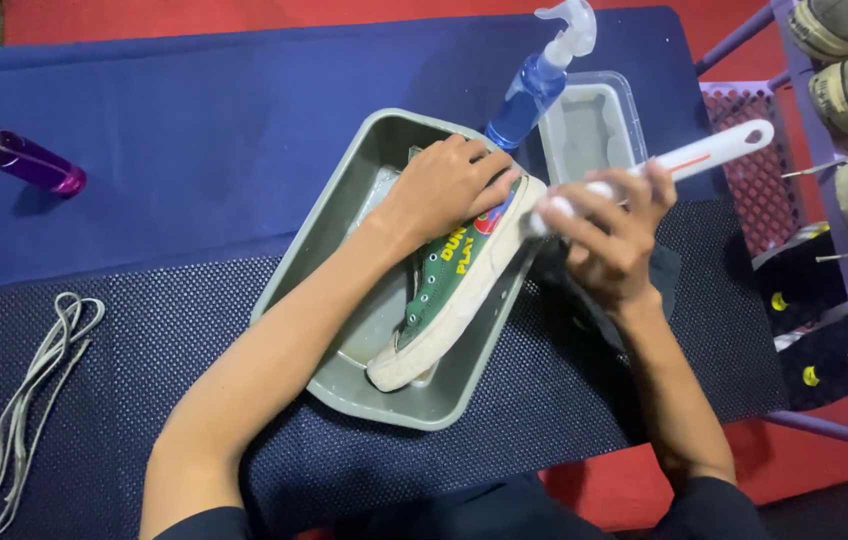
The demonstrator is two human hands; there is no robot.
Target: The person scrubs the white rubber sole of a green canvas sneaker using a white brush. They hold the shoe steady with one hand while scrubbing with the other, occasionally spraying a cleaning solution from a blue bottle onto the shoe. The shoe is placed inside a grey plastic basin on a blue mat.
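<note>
A green canvas sneaker [449, 290] with a white rubber sole lies on its side in a grey metal tray [344, 225]. My left hand [444, 185] presses down on the shoe's heel end and holds it still. My right hand [609, 235] grips a white brush [689, 160] with an orange stripe on its handle. The brush head touches the white sole near the heel. The handle points up and to the right.
A blue spray bottle [534, 85] and a clear plastic tub [594, 125] stand behind the tray. A purple spray bottle [29, 160] lies at the far left. Grey laces [29, 395] rest on the dark mat. A purple rack [844, 200] with shoes stands at the right.
</note>
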